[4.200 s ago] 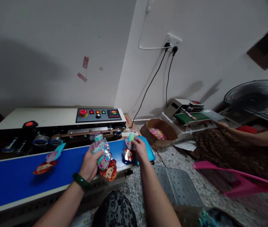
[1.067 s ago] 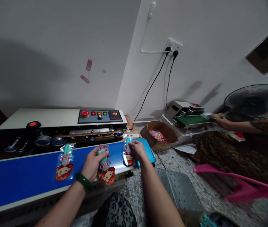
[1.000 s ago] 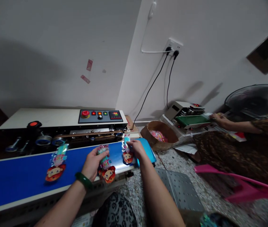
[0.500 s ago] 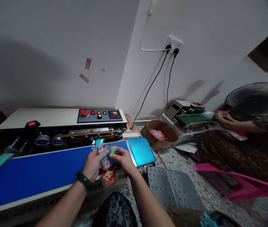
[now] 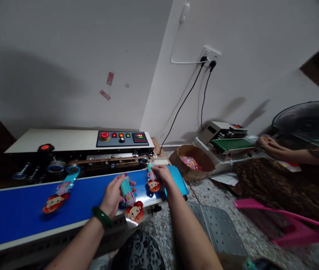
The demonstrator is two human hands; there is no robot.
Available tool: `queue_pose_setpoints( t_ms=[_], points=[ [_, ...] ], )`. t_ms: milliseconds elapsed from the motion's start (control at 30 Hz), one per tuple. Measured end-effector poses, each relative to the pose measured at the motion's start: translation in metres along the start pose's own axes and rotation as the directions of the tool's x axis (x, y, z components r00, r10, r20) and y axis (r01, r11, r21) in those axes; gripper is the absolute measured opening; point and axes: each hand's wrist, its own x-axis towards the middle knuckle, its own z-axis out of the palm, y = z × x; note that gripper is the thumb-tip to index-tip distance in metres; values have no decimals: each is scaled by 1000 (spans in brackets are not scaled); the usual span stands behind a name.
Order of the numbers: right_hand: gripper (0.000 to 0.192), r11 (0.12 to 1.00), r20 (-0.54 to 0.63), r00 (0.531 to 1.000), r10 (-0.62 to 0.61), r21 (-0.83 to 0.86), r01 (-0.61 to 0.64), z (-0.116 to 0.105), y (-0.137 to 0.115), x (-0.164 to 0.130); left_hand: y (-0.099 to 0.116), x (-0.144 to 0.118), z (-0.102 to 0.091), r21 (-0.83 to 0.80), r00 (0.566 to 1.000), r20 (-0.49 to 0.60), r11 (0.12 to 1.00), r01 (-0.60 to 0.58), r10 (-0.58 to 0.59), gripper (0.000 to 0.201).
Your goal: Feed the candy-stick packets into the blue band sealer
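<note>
The left hand [image 5: 113, 195] is closing its grip around a small bundle of clear candy packets [image 5: 129, 198] at the near edge of the blue conveyor belt [image 5: 21, 210], while the right hand [image 5: 162, 176] is pinching one packet [image 5: 153, 182] flat onto the belt. These packets look light, crinkly and slippery, so pinching the flat top strip probably suits them best.

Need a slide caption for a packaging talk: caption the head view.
Left hand holds cartoon packets; right hand sets one packet on the blue belt.
</note>
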Motion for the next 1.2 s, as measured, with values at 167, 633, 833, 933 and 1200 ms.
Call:
queue_pose_setpoints(
  t_ms=[167,633,833,933,1200],
  points=[
    [28,997,-43,996,-78,-17,77,11,-6,-10,-2,8,-6,43,997,3,997,-71,71,28],
    [29,984,438,898,-44,176,-38,44,15,-105,-8,10,-4,276,954,58,914,-298,293,26],
    [23,980,345,937,-64,199,-6,26,22,-105,-5,7,1,239,976,9,947,-214,219,32],
    [25,973,96,995,13,228,-34,7,22,-82,-3,6,0,189,992,-1,974,-121,124,39],
    [16,998,114,992,62,-16,-60,6,-5,-14,-6,5,-5,339,993,110,937,-82,48,31]
  ],
)
